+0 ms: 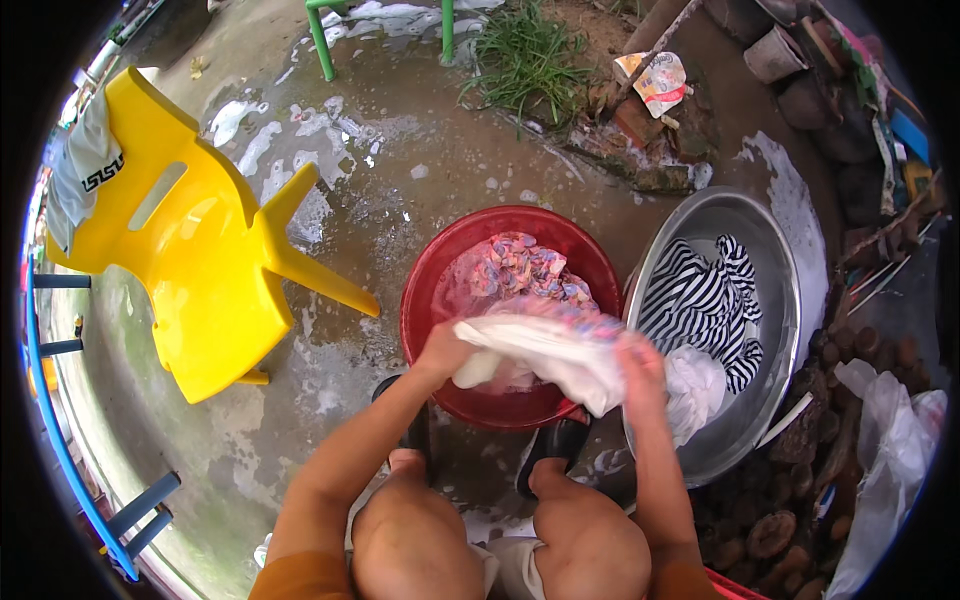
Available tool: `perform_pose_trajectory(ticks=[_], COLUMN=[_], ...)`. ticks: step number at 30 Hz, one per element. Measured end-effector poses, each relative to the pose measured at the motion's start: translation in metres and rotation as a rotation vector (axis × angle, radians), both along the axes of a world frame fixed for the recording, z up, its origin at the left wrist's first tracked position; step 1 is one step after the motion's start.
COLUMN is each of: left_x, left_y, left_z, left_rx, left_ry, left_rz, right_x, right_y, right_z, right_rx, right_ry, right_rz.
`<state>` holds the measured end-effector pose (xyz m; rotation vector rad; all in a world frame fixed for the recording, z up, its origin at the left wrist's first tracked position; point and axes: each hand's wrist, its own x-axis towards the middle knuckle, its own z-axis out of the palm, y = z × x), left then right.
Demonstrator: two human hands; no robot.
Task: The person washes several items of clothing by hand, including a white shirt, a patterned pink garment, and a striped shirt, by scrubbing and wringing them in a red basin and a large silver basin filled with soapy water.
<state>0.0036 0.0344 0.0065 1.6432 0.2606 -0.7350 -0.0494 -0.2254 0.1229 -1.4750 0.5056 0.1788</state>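
Note:
My left hand [448, 351] and my right hand [640, 373] grip a wet white cloth [551, 352], stretched between them over a red plastic basin [415, 330]. Part of the cloth's far edge shows a pink and blue pattern, blurred by motion. Inside the basin, a crumpled floral garment [517, 264] sits in soapy water. To the right stands an oval metal tub [787, 300], tilted in view. It holds a black-and-white striped garment [697, 296] and a bunched white cloth [694, 386], close beside my right hand.
A yellow plastic chair [202, 262] is at left, with a pale garment [86, 165] over its back. Green legs [321, 45] of some furniture stand at the top, near grass [529, 60]. Suds streak the wet concrete [360, 225]. Stacked firewood [772, 532] and a plastic bag [889, 450] lie right.

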Motion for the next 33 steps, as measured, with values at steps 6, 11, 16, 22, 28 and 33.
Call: perform_pose_trajectory(ticks=[6,11,16,22,28,33], left_x=[0.0,-0.019,-0.022,-0.005,-0.024,-0.006], left_y=[0.017,-0.056,-0.112,-0.089,-0.021,-0.021], left_z=[0.127,0.109,-0.044,0.051,0.029,-0.004], left_rx=[-0.621,-0.599,0.017,0.195,0.591,0.36], left_ry=[0.057,-0.169,-0.943,-0.347,-0.65,-0.306], left_rz=[0.074,-0.351,-0.651,-0.664,-0.238,-0.22], right_x=[0.014,0.007,-0.014,-0.017,-0.014,-0.005], right_y=[0.021,0.045,0.071,0.011,0.029,0.029], right_z=[0.047,0.058,0.066,0.039,0.043,0.053], right_rx=[-0.084,-0.492,-0.392,-0.084,-0.062,0.128], right_ry=[-0.23,-0.348,-0.532,-0.218,-0.324,-0.376], right_rz=[-0.007,0.596,0.855,-0.031,0.052,-0.059])
